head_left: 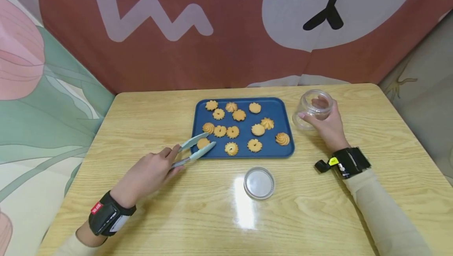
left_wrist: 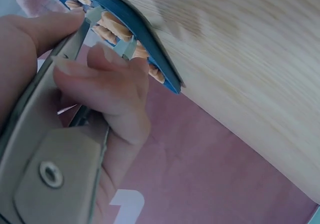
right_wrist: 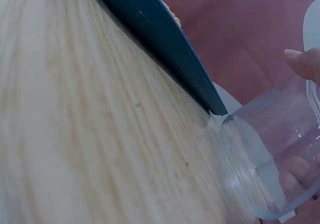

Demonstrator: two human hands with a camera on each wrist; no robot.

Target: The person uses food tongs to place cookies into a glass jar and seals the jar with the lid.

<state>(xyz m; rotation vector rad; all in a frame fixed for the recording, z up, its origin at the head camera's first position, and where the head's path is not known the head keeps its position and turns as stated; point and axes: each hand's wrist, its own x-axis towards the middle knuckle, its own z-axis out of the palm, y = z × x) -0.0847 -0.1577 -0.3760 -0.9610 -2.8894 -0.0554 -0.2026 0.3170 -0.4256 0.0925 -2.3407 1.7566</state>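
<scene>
Cookies (head_left: 232, 135) lay on the blue tray (head_left: 276, 108); our left hand (head_left: 150, 173) pinched tongs (head_left: 201, 151), parted round one, while our right hand (head_left: 330, 130) curled round the jar (head_left: 303, 125). Picking up seemed underway, calling for a gentle squeeze.

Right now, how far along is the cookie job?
Done: lid off, lying on the table. In hand: left hand holds tongs straddling one cookie; right hand grips the open jar. Left to do, likely: filling it; no cookie shows inside, the other cookies lie on the tray.
</scene>
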